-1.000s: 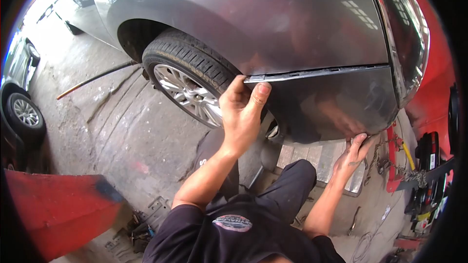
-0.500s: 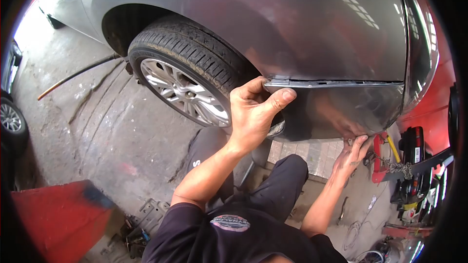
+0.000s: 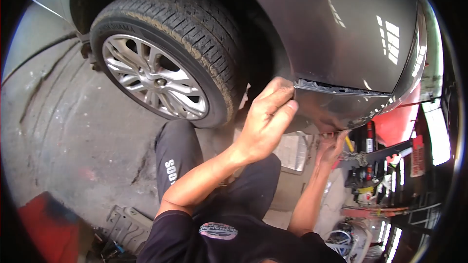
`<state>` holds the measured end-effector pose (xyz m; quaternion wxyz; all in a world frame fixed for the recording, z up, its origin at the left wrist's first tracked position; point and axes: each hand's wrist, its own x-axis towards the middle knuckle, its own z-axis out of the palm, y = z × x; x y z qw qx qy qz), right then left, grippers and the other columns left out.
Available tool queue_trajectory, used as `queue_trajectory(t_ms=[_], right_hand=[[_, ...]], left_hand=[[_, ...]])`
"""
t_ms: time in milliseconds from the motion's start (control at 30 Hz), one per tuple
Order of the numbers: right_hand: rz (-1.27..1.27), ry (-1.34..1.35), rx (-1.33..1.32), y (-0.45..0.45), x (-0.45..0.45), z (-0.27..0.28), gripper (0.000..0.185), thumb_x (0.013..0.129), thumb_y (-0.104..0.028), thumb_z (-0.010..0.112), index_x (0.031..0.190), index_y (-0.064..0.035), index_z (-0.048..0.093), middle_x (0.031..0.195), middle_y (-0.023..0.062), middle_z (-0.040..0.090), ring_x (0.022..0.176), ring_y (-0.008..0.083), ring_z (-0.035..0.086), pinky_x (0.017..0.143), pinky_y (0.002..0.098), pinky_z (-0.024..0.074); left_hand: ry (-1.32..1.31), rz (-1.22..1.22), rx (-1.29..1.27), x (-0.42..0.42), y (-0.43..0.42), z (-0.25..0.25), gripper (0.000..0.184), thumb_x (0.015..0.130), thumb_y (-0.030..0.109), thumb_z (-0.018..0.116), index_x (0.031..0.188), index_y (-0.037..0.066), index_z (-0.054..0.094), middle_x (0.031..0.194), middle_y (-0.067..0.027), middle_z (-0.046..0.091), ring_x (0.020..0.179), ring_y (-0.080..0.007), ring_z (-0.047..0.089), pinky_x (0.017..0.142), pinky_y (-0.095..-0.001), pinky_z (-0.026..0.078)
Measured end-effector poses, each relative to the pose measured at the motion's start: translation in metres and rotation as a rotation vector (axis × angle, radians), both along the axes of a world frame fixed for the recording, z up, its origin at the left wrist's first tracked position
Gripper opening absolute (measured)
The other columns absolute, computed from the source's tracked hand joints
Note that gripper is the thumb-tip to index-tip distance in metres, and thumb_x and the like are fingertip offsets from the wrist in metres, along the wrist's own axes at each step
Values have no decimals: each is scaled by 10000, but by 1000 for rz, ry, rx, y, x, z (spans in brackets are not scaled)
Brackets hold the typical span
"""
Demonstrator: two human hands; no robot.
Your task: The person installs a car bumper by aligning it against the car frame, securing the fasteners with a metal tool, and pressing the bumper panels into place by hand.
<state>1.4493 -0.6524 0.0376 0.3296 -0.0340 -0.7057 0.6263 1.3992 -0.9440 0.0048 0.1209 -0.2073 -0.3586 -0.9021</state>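
Note:
My left hand point(image 3: 268, 119) is closed on the front corner of a dark grey car bumper point(image 3: 336, 109), at the wheel arch, thumb and fingers pinching its edge. Lower and to the right, my right hand point(image 3: 334, 147) holds the bumper's bottom edge from below, with its fingertips partly hidden. A narrow gap with a dark strip point(image 3: 341, 89) runs between the bumper's top edge and the body panel point(image 3: 331, 44) above it. Left of my left hand stands the wheel point(image 3: 161, 80), a worn tyre on a silver alloy rim.
My knees point(image 3: 178, 151) are bent beneath the car's side. A red panel point(image 3: 46, 226) and a grey metal bracket point(image 3: 127, 226) lie on the concrete floor point(image 3: 87, 141) at lower left. Shelving with assorted parts and a chain point(image 3: 358, 157) stands at right.
My view has moved closer to the wheel and turned. My left hand has shifted its grip at the bumper corner, its thumb now lower, while my right hand stays at the bottom edge.

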Motion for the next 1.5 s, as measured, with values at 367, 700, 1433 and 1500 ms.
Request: queue_trajectory(t_ms=[367, 700, 1433, 1500], right_hand=[[-42, -103, 56, -10, 2, 4, 589, 1007, -603, 458, 1257, -78, 547, 1061, 82, 642, 873, 176, 604, 675, 281, 464], [65, -151, 76, 18, 8, 3, 567, 995, -597, 496, 1285, -111, 525, 1156, 114, 620, 1007, 249, 606, 916, 433, 481], [-7, -32, 62, 17, 6, -1, 531, 1007, -500, 554, 1324, -77, 508, 1154, 99, 626, 943, 187, 623, 823, 359, 495], [-12, -22, 62, 23, 4, -4, 555, 1006, -511, 543, 1304, -42, 522, 1169, 134, 641, 971, 235, 655, 863, 389, 509]], left_hand=[[115, 149, 48, 0, 13, -7, 146, 957, 51, 609, 994, -89, 590, 910, -123, 539, 814, -208, 508, 716, -313, 427], [65, -107, 100, -31, -1, -12, 213, 901, 1, 656, 1105, -56, 632, 1047, -51, 600, 796, -91, 591, 696, -239, 483], [69, 194, 190, -52, 34, -5, 208, 836, 42, 731, 1014, -65, 715, 1049, -133, 700, 961, -191, 653, 830, -282, 491], [98, 249, 145, -52, 33, -6, 223, 833, 31, 724, 1035, -63, 708, 1046, -124, 698, 967, -193, 651, 831, -287, 491]])
